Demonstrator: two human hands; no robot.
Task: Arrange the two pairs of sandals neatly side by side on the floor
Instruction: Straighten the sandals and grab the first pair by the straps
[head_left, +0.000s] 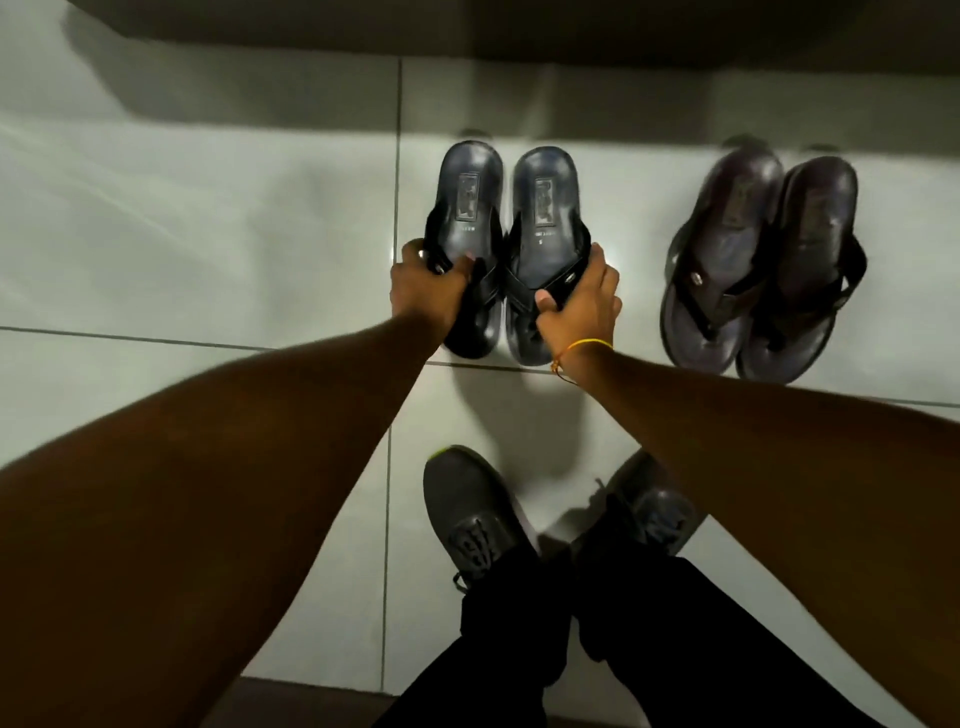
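Observation:
Two black cross-strap sandals lie close together on the white tiled floor, heels pointing away from me. My left hand grips the strap and outer edge of the left black sandal. My right hand grips the strap of the right black sandal. To the right, the dark brown thong sandals sit as a pair, the left one touching the right one, tilted slightly to the right. A gap of bare floor separates the two pairs.
My own feet in grey sneakers stand just below the sandals, with black trouser legs. A dark ledge or wall base runs along the far edge. White floor tiles stretch to the left.

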